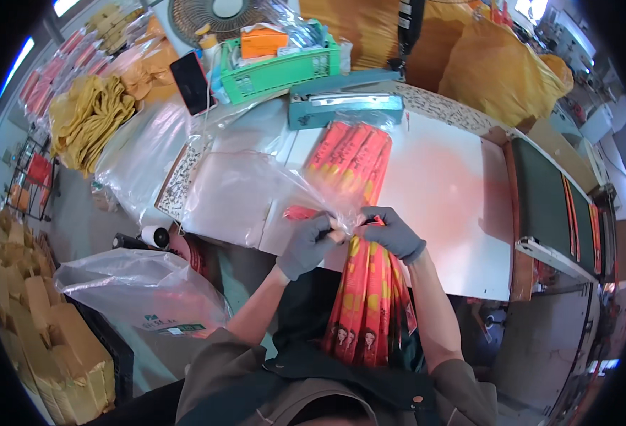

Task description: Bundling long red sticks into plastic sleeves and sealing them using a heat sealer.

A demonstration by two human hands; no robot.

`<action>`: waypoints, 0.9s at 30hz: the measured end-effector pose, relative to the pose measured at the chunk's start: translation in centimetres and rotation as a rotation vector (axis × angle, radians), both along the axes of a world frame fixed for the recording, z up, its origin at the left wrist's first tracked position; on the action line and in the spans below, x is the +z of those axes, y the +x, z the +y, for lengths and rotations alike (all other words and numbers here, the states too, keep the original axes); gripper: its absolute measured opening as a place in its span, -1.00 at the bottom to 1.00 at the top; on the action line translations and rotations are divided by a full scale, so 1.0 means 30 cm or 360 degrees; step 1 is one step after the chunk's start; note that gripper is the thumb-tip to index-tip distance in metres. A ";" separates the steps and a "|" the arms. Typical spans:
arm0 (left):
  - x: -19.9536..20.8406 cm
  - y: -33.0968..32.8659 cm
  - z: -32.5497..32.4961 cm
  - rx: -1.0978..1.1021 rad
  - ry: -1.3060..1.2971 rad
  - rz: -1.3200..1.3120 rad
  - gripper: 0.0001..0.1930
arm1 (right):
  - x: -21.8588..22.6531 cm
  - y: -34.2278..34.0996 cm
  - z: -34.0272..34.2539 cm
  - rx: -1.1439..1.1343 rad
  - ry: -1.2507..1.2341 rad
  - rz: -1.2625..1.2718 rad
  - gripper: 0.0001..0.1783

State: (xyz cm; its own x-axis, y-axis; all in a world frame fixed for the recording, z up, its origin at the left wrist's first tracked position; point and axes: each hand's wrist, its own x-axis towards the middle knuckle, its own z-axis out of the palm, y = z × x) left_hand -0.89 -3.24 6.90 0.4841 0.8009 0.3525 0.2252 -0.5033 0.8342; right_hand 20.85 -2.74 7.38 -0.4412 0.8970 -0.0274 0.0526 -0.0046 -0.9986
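Observation:
My left hand, in a grey glove with bare fingertips showing, pinches the gathered clear plastic bag over the table's front edge. Close beside it, my right hand, also gloved in grey, is closed around the upper end of a bundle of long slim red packets. These packets have yellow patches and small printed figures, and they slope down toward my body. Past my hands, a second bundle of red packets lies on the white table, its far end under clear film by a teal bag sealer.
A green crate and a dark phone stand at the back. Clear plastic sheets cover the table's left. On the right, a dark green conveyor belt carries thin red packets. A large clear bag lies at the lower left near cartons.

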 end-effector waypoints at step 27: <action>-0.144 0.057 -0.379 -0.0532 -0.0258 0.0327 -0.64 | -0.186 0.110 -0.743 -0.0588 -0.0129 -0.0229 -0.35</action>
State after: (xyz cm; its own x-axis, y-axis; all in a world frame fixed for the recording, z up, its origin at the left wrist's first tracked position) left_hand 0.82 -14.62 2.59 0.7739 0.6247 0.1041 0.2416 -0.4432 0.8632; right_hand 24.14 -25.04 1.79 -0.0758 0.9869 -0.1427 0.1720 -0.1280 -0.9767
